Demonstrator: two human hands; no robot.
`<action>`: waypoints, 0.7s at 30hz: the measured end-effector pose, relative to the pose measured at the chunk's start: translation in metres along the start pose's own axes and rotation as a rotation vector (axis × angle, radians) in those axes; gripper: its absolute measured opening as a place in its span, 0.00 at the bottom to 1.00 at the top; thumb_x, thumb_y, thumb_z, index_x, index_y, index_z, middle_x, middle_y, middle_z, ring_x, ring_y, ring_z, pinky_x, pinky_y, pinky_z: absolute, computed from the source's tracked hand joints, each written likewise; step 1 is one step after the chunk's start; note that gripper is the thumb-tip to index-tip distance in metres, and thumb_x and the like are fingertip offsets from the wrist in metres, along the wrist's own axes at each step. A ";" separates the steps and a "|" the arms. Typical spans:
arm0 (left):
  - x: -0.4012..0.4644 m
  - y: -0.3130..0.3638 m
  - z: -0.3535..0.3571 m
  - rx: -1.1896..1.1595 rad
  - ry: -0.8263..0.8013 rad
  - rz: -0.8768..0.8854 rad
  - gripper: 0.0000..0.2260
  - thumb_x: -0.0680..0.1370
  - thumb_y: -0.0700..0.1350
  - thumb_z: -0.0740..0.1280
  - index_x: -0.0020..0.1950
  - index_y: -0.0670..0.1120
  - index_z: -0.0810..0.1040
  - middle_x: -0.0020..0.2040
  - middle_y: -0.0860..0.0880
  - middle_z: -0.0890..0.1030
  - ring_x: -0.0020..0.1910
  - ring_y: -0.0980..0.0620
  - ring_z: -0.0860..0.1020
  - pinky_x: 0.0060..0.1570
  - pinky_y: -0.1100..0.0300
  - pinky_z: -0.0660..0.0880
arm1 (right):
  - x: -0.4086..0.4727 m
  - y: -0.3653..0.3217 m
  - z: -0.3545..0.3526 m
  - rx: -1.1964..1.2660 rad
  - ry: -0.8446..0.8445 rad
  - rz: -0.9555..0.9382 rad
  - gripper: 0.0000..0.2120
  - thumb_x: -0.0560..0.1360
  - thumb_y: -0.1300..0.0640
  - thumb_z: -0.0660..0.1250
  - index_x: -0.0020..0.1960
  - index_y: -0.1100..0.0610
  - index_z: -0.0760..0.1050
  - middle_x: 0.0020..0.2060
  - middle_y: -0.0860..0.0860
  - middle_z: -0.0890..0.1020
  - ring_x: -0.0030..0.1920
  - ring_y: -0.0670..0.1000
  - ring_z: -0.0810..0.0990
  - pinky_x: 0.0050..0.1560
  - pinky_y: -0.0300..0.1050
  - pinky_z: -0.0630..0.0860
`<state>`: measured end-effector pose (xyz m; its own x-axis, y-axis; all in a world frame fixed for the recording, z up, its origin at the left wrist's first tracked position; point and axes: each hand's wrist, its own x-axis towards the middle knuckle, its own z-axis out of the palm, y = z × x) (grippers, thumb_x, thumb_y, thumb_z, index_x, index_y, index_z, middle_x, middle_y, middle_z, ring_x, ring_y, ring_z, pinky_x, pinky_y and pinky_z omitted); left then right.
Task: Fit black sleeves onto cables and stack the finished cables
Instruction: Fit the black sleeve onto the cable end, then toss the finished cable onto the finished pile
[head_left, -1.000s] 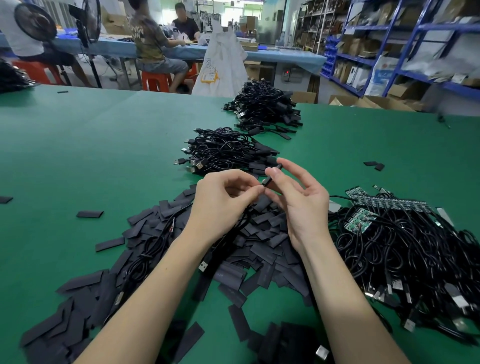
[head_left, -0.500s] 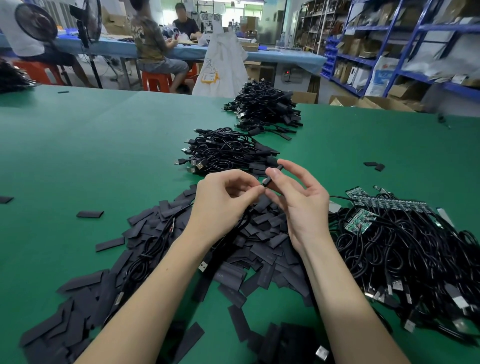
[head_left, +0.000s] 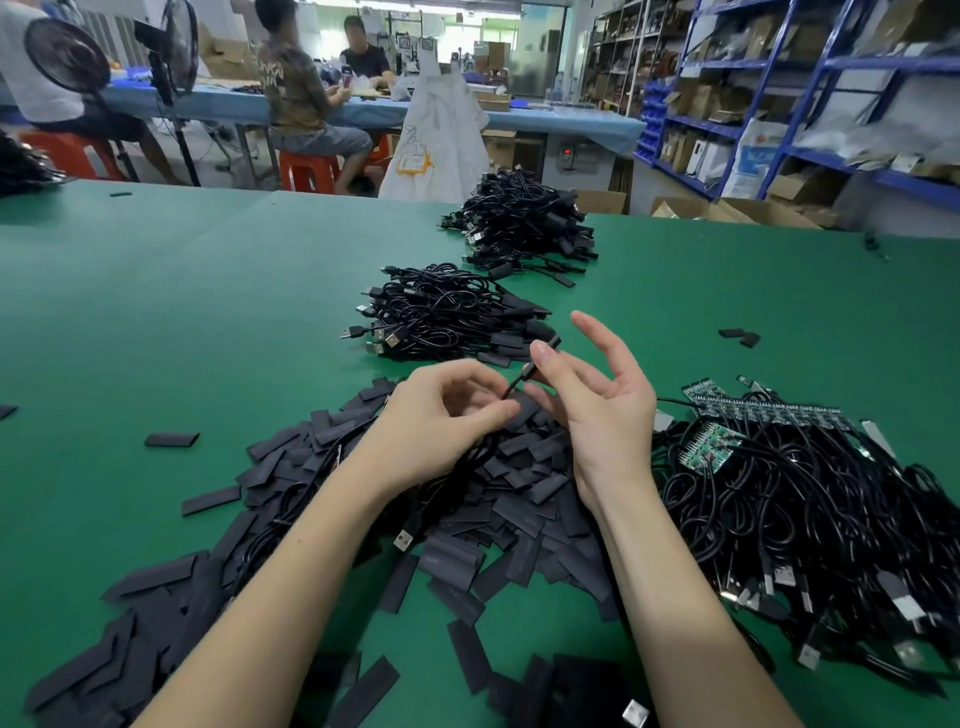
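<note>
The left hand (head_left: 441, 415) is pinching a thin black cable (head_left: 519, 382) between thumb and fingertips, just above the heap of flat black sleeves (head_left: 524, 499) lying at six o'clock on the green tabletop (head_left: 156, 322). The right hand (head_left: 597, 410) is pinching the cable's small end piece (head_left: 548, 345), with its other fingers spread loose. Unsleeved cables with circuit boards (head_left: 810, 499) are piled at three o'clock; two finished stacks (head_left: 447, 312) are sitting at twelve o'clock.

Loose sleeves (head_left: 322, 525) occupy the table's (head_left: 156, 312) near centre; unfinished cables (head_left: 810, 519) right of them; two finished stacks (head_left: 447, 317) (head_left: 524, 228) behind.
</note>
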<state>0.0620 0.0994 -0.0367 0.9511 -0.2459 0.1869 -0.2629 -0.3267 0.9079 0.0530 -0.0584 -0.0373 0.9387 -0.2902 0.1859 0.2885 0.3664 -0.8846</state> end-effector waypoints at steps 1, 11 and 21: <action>0.000 -0.001 -0.003 0.034 -0.059 -0.013 0.04 0.77 0.49 0.74 0.48 0.49 0.84 0.44 0.44 0.85 0.41 0.48 0.81 0.52 0.51 0.78 | 0.001 -0.001 -0.001 0.001 -0.002 -0.006 0.19 0.74 0.63 0.76 0.62 0.51 0.78 0.43 0.56 0.88 0.44 0.48 0.87 0.44 0.41 0.83; 0.012 0.015 -0.010 0.127 0.018 0.081 0.08 0.82 0.51 0.66 0.47 0.53 0.83 0.34 0.54 0.80 0.34 0.53 0.84 0.37 0.61 0.76 | 0.011 -0.011 -0.021 -0.079 0.088 0.185 0.12 0.82 0.49 0.66 0.60 0.55 0.78 0.46 0.51 0.88 0.48 0.53 0.87 0.42 0.43 0.83; 0.140 0.006 -0.029 0.990 0.195 0.347 0.14 0.84 0.49 0.61 0.64 0.50 0.83 0.55 0.45 0.78 0.56 0.42 0.76 0.56 0.50 0.70 | 0.017 -0.017 -0.042 -0.133 0.160 0.231 0.09 0.83 0.54 0.63 0.52 0.56 0.81 0.42 0.50 0.88 0.36 0.46 0.84 0.35 0.37 0.81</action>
<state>0.1983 0.0896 0.0063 0.7855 -0.3461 0.5131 -0.4555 -0.8845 0.1006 0.0556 -0.1070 -0.0372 0.9317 -0.3526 -0.0870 0.0340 0.3232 -0.9457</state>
